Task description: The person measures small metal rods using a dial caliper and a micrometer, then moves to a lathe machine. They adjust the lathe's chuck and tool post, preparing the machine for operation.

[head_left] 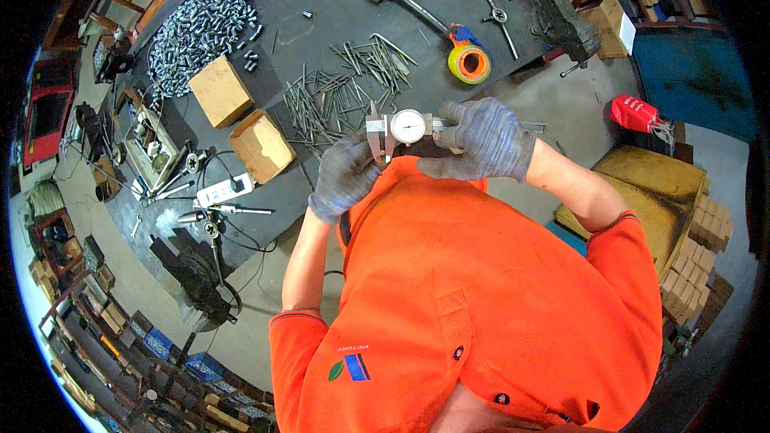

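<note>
Caliper (408, 127) bridges my hands: the fingers of my right hand (485, 140) clasp its right half, while those of my left hand (345, 179) curl at its left end, whether gripping I cannot tell.

The view is bright, bending strongly toward its black rim.

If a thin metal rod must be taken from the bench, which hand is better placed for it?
Probably the left hand: it is at the measuring end of the dial caliper, nearer to the thin metal rods. The right hand is farther from them and holds the caliper.
</note>
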Tool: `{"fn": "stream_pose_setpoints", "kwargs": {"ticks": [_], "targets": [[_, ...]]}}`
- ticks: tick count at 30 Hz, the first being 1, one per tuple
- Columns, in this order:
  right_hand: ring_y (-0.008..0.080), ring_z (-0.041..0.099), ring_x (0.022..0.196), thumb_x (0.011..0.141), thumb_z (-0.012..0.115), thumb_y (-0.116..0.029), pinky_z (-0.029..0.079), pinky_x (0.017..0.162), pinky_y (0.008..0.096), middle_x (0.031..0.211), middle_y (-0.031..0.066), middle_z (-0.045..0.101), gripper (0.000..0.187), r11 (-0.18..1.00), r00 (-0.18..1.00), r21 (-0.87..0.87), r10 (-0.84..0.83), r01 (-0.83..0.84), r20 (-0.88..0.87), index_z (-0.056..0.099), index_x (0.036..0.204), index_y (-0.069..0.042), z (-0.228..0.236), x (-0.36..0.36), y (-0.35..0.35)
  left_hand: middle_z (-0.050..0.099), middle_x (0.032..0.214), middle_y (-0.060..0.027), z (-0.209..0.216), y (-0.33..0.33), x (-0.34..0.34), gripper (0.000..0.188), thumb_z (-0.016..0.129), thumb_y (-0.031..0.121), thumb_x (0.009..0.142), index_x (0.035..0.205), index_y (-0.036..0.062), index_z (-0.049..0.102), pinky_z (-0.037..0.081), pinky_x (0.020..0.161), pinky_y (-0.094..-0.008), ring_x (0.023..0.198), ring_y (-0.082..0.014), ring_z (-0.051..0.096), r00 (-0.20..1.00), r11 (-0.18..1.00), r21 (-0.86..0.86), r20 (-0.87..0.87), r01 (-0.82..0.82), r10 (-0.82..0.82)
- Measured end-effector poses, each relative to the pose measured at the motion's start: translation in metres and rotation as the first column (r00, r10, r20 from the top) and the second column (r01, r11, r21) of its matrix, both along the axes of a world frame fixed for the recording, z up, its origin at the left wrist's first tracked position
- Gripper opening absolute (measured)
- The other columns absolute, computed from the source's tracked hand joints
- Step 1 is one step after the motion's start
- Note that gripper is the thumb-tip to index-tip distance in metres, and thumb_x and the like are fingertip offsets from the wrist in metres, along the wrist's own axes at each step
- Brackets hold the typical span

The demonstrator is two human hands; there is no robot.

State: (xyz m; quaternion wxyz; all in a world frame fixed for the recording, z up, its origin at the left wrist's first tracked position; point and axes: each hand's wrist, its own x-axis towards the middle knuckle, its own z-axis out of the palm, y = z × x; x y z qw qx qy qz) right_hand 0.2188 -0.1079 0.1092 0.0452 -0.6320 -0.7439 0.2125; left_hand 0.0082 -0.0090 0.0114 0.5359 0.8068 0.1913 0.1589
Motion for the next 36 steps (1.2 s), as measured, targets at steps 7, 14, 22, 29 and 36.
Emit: {"fn": "stream_pose_setpoints", "kwargs": {"ticks": [7,14,22,29,36], "targets": [[0.0296,0.058,0.056,0.074,0.053,-0.061,0.044,0.048,0.0413,0.073,0.0138,0.054,0.057,1.000,1.000,0.000,-0.002,0.002,-0.011,0.066,0.066,-0.006,-0.0024,0.0031,-0.0033,0.064,0.086,-0.0103,0.0081,-0.0018,0.0007,0.021,0.063,0.021,0.080,0.092,0.0037,0.065,0.046,0.071,-0.0309,0.078,-0.0199,0.062,0.999,0.990,-0.138,0.036,-0.023,0.029],[0.0293,0.058,0.057,0.074,0.052,-0.062,0.044,0.048,0.0414,0.073,0.0141,0.054,0.057,1.000,1.000,-0.019,0.003,-0.003,0.012,0.066,0.066,-0.007,-0.0021,0.0057,-0.0053,0.064,0.088,-0.0106,0.0025,-0.0040,0.0006,0.025,0.060,0.026,0.084,0.093,0.0029,0.064,0.046,0.072,-0.0307,0.080,-0.0190,0.061,0.999,0.994,-0.104,0.036,-0.024,0.028],[0.0299,0.058,0.057,0.074,0.053,-0.061,0.045,0.049,0.0416,0.074,0.0137,0.054,0.057,1.000,1.000,-0.027,-0.007,0.007,-0.013,0.066,0.069,-0.006,-0.0026,0.0075,-0.0059,0.064,0.087,-0.0098,0.0039,-0.0045,0.0021,0.024,0.061,0.023,0.081,0.093,0.0016,0.064,0.046,0.073,-0.0303,0.080,-0.0178,0.060,1.000,0.990,-0.143,-0.001,-0.017,0.017],[0.0302,0.059,0.058,0.074,0.053,-0.061,0.045,0.049,0.0418,0.075,0.0145,0.054,0.057,0.998,1.000,-0.060,-0.008,0.009,0.007,0.067,0.072,-0.006,-0.0046,0.0083,-0.0061,0.065,0.087,-0.0094,0.0056,-0.0044,0.0035,0.021,0.062,0.019,0.080,0.092,0.0030,0.064,0.046,0.072,-0.0307,0.080,-0.0183,0.061,1.000,0.994,-0.108,-0.017,-0.016,0.014],[0.0301,0.059,0.058,0.074,0.053,-0.061,0.045,0.049,0.0422,0.074,0.0147,0.053,0.057,1.000,1.000,-0.026,-0.011,0.011,-0.003,0.067,0.071,-0.007,-0.0068,0.0082,-0.0064,0.065,0.087,-0.0104,0.0076,-0.0048,0.0054,0.019,0.062,0.017,0.079,0.091,0.0034,0.065,0.046,0.071,-0.0306,0.080,-0.0198,0.062,0.999,0.991,-0.129,0.019,-0.032,0.035]]}}
